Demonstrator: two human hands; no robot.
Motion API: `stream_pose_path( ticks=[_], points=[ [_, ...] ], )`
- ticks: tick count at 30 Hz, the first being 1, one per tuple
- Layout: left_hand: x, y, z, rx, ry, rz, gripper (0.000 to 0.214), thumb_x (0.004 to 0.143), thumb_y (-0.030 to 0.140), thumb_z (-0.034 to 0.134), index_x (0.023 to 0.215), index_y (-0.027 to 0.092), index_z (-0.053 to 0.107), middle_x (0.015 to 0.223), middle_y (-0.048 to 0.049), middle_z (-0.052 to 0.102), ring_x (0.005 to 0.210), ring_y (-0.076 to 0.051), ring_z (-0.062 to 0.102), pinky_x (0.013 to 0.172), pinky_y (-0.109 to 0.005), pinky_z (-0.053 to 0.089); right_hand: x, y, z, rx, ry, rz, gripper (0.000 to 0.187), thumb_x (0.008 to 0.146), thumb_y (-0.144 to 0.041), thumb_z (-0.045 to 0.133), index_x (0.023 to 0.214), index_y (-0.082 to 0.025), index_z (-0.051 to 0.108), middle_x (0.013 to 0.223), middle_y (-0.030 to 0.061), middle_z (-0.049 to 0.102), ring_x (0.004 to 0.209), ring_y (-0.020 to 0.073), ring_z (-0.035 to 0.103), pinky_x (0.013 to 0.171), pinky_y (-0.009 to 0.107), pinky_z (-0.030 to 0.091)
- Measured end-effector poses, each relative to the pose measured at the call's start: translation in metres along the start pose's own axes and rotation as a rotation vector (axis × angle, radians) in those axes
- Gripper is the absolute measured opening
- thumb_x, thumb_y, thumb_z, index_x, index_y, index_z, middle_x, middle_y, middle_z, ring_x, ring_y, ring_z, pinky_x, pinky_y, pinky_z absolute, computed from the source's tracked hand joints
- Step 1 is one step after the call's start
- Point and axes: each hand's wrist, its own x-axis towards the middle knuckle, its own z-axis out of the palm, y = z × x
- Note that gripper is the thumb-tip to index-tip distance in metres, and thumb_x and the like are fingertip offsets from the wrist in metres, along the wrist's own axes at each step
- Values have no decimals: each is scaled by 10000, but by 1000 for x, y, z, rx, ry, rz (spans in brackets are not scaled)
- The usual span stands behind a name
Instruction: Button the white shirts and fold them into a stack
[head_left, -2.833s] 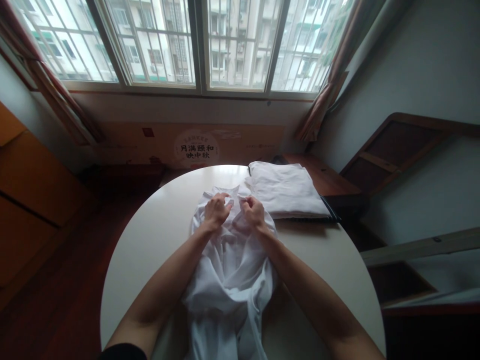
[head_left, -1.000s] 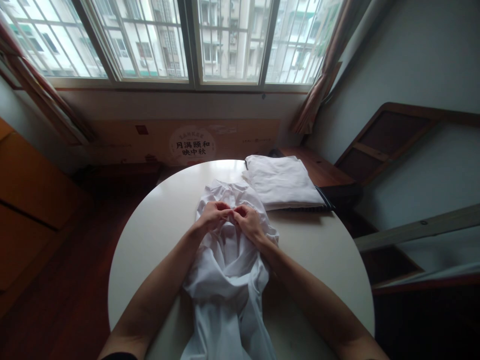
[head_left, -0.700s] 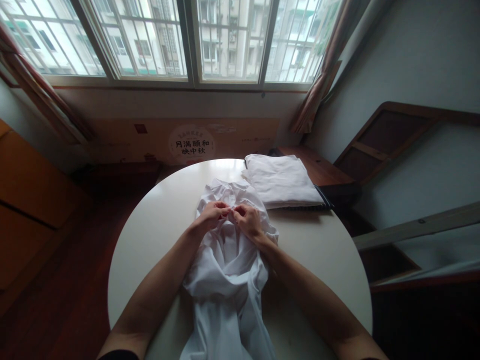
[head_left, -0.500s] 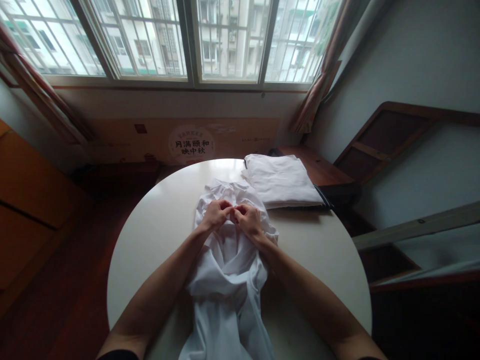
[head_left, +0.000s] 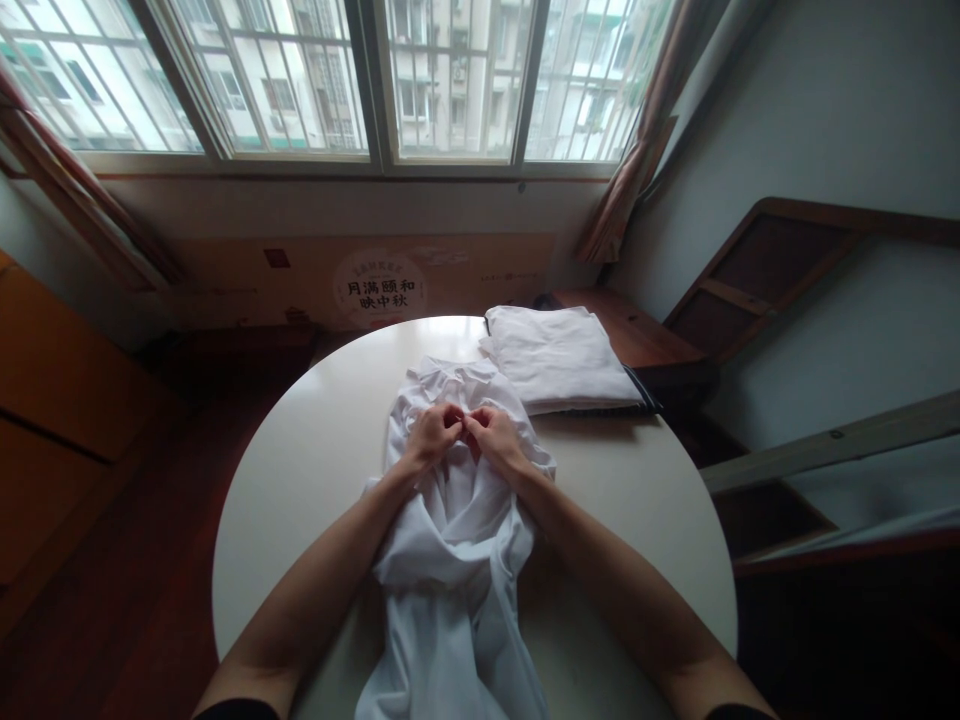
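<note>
The front edges of the white shirt (head_left: pixel 450 520), lying rumpled on the round table (head_left: pixel 300 470), are pinched together by the left hand (head_left: pixel 431 437) and right hand (head_left: pixel 491 437), fingertips touching, and should be kept aligned and taut there.

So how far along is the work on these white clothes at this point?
Done: a folded white stack lies at the far right of the round table. In hand: the left hand and right hand pinch a rumpled white shirt near its collar. Left: that shirt is unfolded, its lower part hanging over the near edge.
</note>
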Motion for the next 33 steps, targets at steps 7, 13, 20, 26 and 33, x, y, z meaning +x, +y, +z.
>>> stream_pose_path(
  ticks=[7,13,20,26,33],
  points=[
    [13,-10,-23,-191,104,-132,100,713,260,630,718,160,631,658,-6,644,593,-124,575,579,-231,446,7,1,-14,177,137,100,159,789,-359,511,736,-212,536,635,-20,563,504,122,513,456,228,423],
    [27,-18,-44,-204,373,-201,190,776,285,591,906,148,609,794,-52,647,681,-157,604,637,-281,491,24,-6,-32,198,240,61,215,837,-365,491,964,-193,513,807,19,603,645,151,596,596,290,507],
    [-25,11,-57,379,-200,452,331,853,303,569,1176,236,574,1135,-67,613,1055,-231,538,922,-379,408,-47,-34,-46,-409,-482,-670,335,854,-450,581,1080,-203,587,1101,90,605,1037,234,539,943,403,391],
    [-56,0,-57,610,-483,527,201,862,331,583,1008,205,638,857,-42,634,863,-196,571,797,-319,390,-75,-15,-59,-677,-722,-848,312,808,-448,644,957,-176,605,873,53,604,802,189,538,870,360,385],
    [-37,-20,-72,537,-72,695,428,883,462,519,567,179,461,586,-8,516,614,-144,459,689,-284,374,-61,-15,-73,-698,-406,-1047,129,901,-165,484,830,-165,592,803,52,582,754,171,494,785,332,389]
  ],
)
